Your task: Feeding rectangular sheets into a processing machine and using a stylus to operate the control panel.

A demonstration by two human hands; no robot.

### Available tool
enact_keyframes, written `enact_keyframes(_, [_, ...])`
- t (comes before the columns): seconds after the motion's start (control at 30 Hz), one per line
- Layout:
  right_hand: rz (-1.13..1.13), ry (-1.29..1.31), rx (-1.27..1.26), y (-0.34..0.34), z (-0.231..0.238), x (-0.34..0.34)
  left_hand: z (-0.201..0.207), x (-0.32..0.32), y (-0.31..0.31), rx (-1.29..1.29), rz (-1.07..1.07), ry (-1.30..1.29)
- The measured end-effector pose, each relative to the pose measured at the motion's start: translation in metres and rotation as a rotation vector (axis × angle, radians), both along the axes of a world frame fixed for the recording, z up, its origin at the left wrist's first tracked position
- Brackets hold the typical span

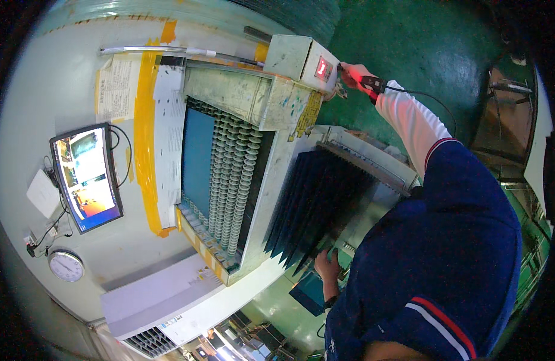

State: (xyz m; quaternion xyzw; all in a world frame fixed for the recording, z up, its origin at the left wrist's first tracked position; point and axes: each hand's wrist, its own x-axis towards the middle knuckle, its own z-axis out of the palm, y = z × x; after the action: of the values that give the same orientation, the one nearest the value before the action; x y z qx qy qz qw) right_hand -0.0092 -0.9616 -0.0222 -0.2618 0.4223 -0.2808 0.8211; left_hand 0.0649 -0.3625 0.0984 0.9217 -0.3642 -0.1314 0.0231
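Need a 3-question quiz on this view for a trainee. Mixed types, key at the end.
1. Multiple choice: the lit display on the white control box glows
A) green
B) red
C) blue

2. True or false: the wall-mounted monitor is switched off.

3. Short answer: which of the person's hands is nearer the row of dark panels?

Key:
1. B
2. False; its screen is lit and shows several pictures.
3. The left hand; the right hand is up beside the control box.
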Motion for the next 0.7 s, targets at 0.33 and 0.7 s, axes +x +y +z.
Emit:
enact_keyframes(0.33, [-0.052, -0.027, 0.050, -0.008, -0.019, 0.007, 0.007, -0.001, -0.011, 0.051, 0.033, 0.033])
enact_keyframes(0.7, [-0.022, -0.068, 0.045, -0.004, -0.008, 0.001, -0.003, 0.015, -0.002, 0.224, 0.024, 0.077])
